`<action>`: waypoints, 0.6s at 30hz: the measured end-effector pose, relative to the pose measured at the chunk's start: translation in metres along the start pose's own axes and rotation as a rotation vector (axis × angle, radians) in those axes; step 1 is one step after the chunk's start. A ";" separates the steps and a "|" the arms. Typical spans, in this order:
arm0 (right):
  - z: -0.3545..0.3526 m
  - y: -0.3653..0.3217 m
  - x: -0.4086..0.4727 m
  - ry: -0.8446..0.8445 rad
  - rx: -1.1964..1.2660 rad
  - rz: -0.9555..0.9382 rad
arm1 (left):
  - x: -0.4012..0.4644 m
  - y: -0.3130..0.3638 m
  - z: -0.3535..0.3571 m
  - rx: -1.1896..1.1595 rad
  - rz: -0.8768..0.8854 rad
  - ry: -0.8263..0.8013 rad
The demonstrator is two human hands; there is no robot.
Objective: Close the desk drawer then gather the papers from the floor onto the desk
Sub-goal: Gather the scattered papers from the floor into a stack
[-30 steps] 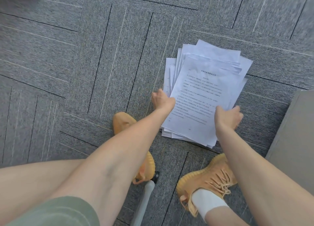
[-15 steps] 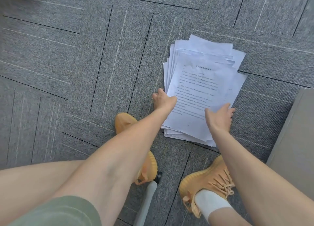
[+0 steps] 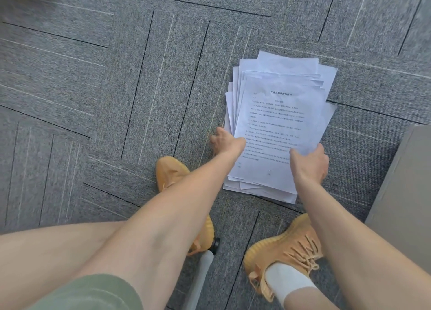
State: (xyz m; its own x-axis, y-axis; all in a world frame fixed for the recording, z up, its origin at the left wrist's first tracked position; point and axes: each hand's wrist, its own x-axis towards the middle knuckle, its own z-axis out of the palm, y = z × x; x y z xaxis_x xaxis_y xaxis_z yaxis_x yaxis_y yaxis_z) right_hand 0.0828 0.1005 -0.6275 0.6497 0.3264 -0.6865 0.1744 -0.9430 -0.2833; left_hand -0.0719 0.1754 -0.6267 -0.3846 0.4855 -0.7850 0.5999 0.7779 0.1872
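Note:
A loose stack of white printed papers [image 3: 277,121] lies on the grey carpet floor [image 3: 116,88], its sheets fanned unevenly. My left hand [image 3: 225,140] rests at the stack's left edge, fingers down against the floor and the paper side. My right hand [image 3: 310,163] lies on the lower right part of the top sheet, fingers spread over it and partly curled at the right edge. The stack still lies flat on the carpet. No desk drawer is in view.
My orange shoes [image 3: 286,251] stand just below the papers, one under my left forearm. A grey panel [image 3: 405,188] rises at the right edge. A chair leg with a black caster [image 3: 205,260] sits between my feet.
The sheets have been pushed closer together into a tighter stack. My right hand slid left along the lower right side of the pile. My left hand stayed at the left edge.

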 end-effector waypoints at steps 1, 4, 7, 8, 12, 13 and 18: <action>0.000 0.000 0.000 0.000 0.000 -0.001 | -0.001 0.002 0.000 -0.042 -0.026 -0.014; -0.002 0.002 0.002 0.003 -0.010 -0.015 | 0.000 0.005 -0.002 -0.095 -0.047 -0.032; -0.004 0.003 0.004 0.010 -0.005 -0.021 | 0.004 0.003 -0.007 -0.091 -0.028 -0.056; -0.005 0.004 0.004 0.010 -0.010 -0.028 | 0.005 0.001 -0.008 -0.078 -0.010 -0.055; -0.004 0.006 -0.001 0.025 -0.060 -0.075 | 0.007 -0.001 -0.013 -0.051 -0.006 -0.057; -0.003 0.006 -0.004 0.025 -0.074 -0.085 | 0.007 -0.001 -0.012 -0.067 -0.027 -0.077; 0.001 0.004 -0.016 -0.028 -0.117 -0.126 | 0.003 0.001 0.000 -0.116 -0.028 -0.199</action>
State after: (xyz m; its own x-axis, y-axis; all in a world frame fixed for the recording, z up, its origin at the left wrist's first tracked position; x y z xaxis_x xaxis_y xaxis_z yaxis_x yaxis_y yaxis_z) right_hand 0.0722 0.0918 -0.6180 0.5971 0.4423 -0.6692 0.3391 -0.8952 -0.2891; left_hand -0.0726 0.1783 -0.6289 -0.2468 0.3841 -0.8897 0.5018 0.8361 0.2217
